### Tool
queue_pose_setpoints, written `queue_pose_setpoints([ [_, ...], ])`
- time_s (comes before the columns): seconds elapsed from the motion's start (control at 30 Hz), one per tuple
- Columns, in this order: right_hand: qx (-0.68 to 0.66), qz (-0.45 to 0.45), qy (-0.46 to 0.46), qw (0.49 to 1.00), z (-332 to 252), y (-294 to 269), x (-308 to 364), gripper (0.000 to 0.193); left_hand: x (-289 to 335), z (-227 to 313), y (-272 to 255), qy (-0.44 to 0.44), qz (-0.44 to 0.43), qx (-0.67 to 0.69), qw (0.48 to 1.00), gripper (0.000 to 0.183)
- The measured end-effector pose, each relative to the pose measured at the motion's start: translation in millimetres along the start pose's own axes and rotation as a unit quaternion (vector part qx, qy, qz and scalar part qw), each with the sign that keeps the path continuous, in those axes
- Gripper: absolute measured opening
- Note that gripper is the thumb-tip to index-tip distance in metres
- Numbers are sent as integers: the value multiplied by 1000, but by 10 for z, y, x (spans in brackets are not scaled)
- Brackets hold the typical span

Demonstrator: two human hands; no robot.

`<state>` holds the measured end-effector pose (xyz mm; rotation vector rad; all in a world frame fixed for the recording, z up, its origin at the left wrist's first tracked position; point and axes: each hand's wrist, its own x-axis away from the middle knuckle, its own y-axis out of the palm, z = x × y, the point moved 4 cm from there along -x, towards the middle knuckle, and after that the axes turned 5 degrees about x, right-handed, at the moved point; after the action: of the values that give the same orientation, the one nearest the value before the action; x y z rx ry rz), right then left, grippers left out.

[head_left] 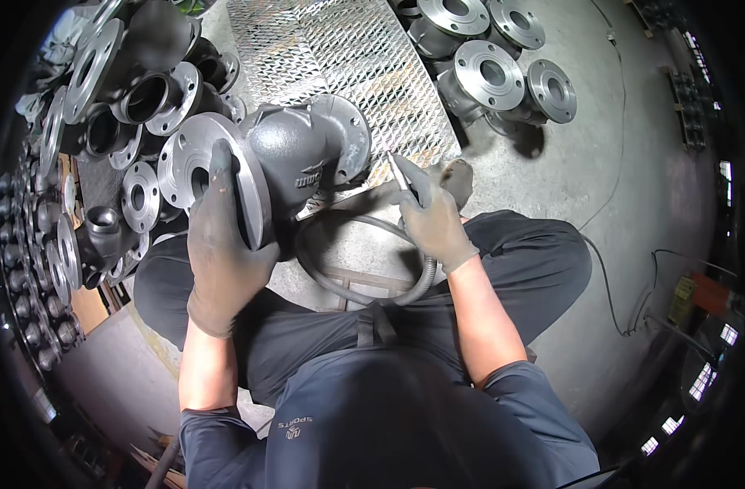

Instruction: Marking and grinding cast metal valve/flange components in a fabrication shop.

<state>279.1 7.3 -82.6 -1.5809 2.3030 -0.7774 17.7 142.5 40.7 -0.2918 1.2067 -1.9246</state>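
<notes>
A grey cast-metal valve body (pixel 289 147) with round bolt-holed flanges is tilted in front of me, at the near edge of a metal plate. My left hand (pixel 226 259), in a grey work glove, grips the rim of its near-left flange, thumb and fingers on either side. Also gloved, my right hand (pixel 438 222) is closed around a slim, pen-like metal tool (pixel 397 173). Its tip points up and left, a short way right of the valve body's far flange and apart from it. Below that hand, a grey ribbed hose (pixel 324 281) loops between my legs; any joint with the tool is hidden.
The textured metal plate (pixel 307 41) lies ahead. Several flanged castings (pixel 140 196) crowd the left side, and more flanged castings (pixel 491 77) stand at the far right. A thin black cable (pixel 621 106) crosses the concrete floor on the right, near an orange object (pixel 711 295).
</notes>
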Motion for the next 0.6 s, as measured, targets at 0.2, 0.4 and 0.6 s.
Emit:
queue_pose_setpoints([
  [0.2,-40,-87,33,995,-146,91,20,57,66,-3,-72,-159,46,68,984,111],
  [0.4,-49,-101,54,992,-106,311,-189,54,113,-33,-71,-142,54,47,987,110],
  [0.6,-35,-110,66,991,-214,346,-228,54,88,-68,-116,-168,60,73,981,108],
])
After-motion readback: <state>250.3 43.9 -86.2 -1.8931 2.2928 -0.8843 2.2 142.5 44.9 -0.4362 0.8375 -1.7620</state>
